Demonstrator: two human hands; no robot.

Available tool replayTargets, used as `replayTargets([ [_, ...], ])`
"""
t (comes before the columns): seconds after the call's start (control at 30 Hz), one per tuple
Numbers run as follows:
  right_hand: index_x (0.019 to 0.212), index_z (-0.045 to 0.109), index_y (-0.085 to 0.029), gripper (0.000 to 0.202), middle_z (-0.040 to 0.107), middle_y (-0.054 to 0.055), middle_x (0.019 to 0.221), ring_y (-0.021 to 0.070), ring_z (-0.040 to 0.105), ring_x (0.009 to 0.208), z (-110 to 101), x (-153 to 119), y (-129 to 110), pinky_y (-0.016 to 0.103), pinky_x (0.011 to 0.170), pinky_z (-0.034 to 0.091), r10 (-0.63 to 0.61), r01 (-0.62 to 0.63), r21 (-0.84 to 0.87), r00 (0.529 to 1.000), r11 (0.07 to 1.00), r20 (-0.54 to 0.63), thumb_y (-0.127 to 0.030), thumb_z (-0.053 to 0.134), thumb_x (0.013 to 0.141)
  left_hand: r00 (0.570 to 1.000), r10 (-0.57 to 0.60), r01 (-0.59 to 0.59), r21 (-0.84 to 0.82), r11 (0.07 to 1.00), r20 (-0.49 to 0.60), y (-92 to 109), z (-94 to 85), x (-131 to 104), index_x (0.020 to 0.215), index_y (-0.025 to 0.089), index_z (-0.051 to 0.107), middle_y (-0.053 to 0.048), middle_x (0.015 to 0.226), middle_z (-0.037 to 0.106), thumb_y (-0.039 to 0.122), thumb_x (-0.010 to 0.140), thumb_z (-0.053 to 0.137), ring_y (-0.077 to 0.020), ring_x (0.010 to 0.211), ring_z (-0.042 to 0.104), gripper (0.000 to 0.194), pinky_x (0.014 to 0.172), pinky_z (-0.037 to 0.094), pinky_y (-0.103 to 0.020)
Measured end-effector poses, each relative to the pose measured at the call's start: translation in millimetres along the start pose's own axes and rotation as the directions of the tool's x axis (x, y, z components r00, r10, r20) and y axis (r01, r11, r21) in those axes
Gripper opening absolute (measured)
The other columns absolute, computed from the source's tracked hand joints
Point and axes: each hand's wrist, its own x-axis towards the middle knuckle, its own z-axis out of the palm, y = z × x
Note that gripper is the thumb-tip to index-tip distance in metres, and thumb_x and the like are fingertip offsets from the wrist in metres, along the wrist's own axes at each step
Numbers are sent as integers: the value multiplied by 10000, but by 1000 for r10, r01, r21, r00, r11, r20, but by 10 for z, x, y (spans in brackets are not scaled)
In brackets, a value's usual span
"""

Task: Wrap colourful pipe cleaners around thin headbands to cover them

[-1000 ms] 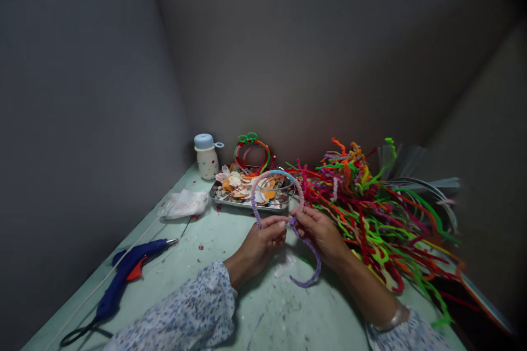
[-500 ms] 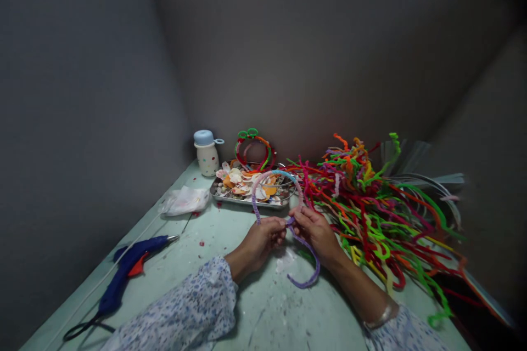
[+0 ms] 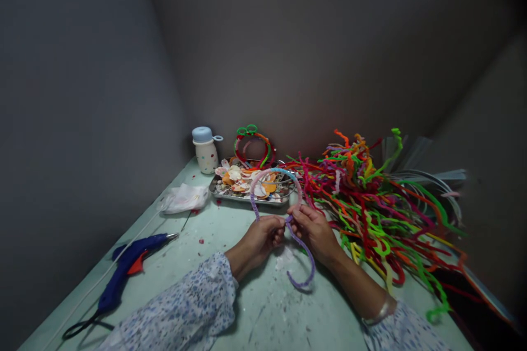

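A headband point(image 3: 274, 171) wrapped in pink, light blue and purple fuzzy pipe cleaner arches up above my hands. Its left leg runs down into my left hand point(image 3: 265, 236), whose thumb and fingers are closed. My right hand point(image 3: 315, 233) pinches a purple pipe cleaner point(image 3: 303, 249) at the lower right leg. The loose tail of that pipe cleaner hangs below in a hook-like curve. My fingertips nearly meet at the purple strand, and they hide the ends of the headband.
Behind the headband stands a metal tray point(image 3: 247, 199) of small shaped pieces, with finished headbands point(image 3: 269, 151) on it. Pipe cleaners point(image 3: 370, 208) heap up at right. On the left lie a blue glue gun point(image 3: 123, 269), a plastic bag point(image 3: 185, 199) and a lidded bottle point(image 3: 206, 156).
The purple tail has swung slightly left, and its curl sits a little closer in. Both hands keep their hold on the headband and pipe cleaner. The view has shifted slightly.
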Motion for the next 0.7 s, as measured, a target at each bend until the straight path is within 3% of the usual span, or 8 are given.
replayTargets([
  [0.27, 882, 656, -190, 232, 557, -21, 614, 94, 471, 528, 20, -11, 8, 213, 500, 361, -24, 24, 19, 1000, 1000, 20, -409, 660, 805, 998, -64, 65, -68, 996, 21, 3, 15, -12, 672, 86, 585, 33, 564, 408, 183, 667, 594, -38, 471, 328, 98, 478, 212, -183],
  [0.5, 889, 654, -183, 232, 565, -24, 602, 91, 475, 517, -14, -7, 23, 206, 500, 349, -10, 10, 44, 1000, 999, -11, -402, 659, 811, 1000, -22, 22, -38, 999, -9, -30, 13, -14, 707, 106, 597, 14, 608, 492, 238, 708, 600, -55, 494, 401, 131, 492, 276, -195],
  [0.7, 888, 650, -194, 222, 571, -26, 602, 90, 474, 514, -13, 7, 59, 208, 502, 348, -8, 8, 51, 1000, 999, 1, -401, 661, 810, 1000, -24, 26, -102, 994, 11, -39, 31, -10, 678, 93, 608, 4, 595, 505, 182, 681, 601, -43, 493, 395, 89, 484, 277, -171],
])
